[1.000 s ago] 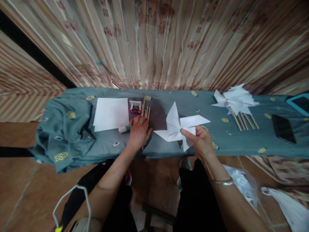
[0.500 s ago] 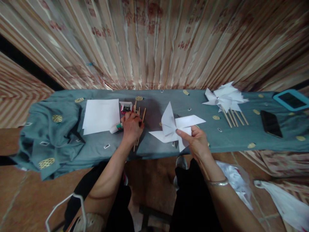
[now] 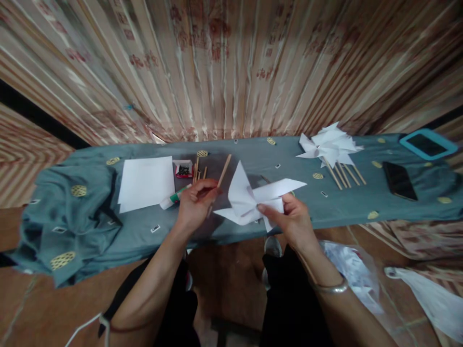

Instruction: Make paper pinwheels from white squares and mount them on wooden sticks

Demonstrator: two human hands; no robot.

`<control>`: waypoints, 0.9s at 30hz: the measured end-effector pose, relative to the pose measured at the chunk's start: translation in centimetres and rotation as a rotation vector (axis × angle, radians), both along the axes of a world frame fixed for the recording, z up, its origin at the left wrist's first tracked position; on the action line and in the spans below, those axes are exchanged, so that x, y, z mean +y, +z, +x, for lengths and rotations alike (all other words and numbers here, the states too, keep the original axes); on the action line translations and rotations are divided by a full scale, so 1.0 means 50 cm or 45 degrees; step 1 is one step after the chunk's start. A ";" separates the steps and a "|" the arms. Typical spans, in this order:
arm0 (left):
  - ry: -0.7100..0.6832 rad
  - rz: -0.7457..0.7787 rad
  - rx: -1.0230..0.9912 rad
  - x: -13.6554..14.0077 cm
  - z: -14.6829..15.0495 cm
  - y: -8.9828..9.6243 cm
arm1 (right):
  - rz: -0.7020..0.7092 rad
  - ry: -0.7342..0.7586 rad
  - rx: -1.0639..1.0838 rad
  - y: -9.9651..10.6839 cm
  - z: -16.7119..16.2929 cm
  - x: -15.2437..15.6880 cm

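Between the thumb and fingers of my left hand (image 3: 197, 202) is a thin wooden stick (image 3: 224, 169), tilted up to the right. My right hand (image 3: 289, 216) pinches a white paper pinwheel (image 3: 243, 200), its thumb pressed at the centre where the blades meet. The stick and the pinwheel are apart. Beside my left hand lie a glue stick (image 3: 170, 197) with a green band, several more wooden sticks (image 3: 197, 168) and a small red-and-white box (image 3: 183, 168) of dark little pieces.
A stack of white paper (image 3: 146, 183) lies to the left, near bunched cloth (image 3: 77, 212). Finished pinwheels on sticks (image 3: 334, 147), a black phone (image 3: 400, 180) and a blue-framed device (image 3: 428, 144) are on the right. A curtain (image 3: 217, 72) hangs behind the table.
My left hand has picked one wooden stick out of the pile and raised it toward the pinwheel. My right hand keeps its pinch on the pinwheel. The view has shifted slightly.
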State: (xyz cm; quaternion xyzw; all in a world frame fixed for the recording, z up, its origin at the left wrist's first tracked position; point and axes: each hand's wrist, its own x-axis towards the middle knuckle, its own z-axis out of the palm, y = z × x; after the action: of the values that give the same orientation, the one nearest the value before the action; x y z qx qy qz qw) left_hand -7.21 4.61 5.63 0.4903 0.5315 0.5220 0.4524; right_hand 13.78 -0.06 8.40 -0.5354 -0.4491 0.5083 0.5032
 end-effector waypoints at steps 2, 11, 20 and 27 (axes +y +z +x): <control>-0.115 -0.223 -0.245 -0.021 0.013 0.010 | 0.149 0.022 -0.233 0.019 -0.009 -0.024; -0.375 -0.673 -0.662 -0.067 0.046 0.029 | 0.794 0.160 -0.763 0.072 -0.023 -0.054; -0.139 -0.714 -0.821 -0.079 0.069 0.033 | 0.890 0.004 -0.812 0.051 -0.002 -0.038; -0.110 -0.781 -0.853 -0.079 0.070 0.017 | 0.942 -0.083 -0.906 0.053 -0.002 -0.031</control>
State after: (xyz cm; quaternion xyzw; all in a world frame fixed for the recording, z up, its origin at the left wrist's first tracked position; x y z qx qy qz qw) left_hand -3.69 0.66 6.49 0.1595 0.4649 0.4507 0.7452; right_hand 13.66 -1.61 11.06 -0.4751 -0.7255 0.0856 0.4905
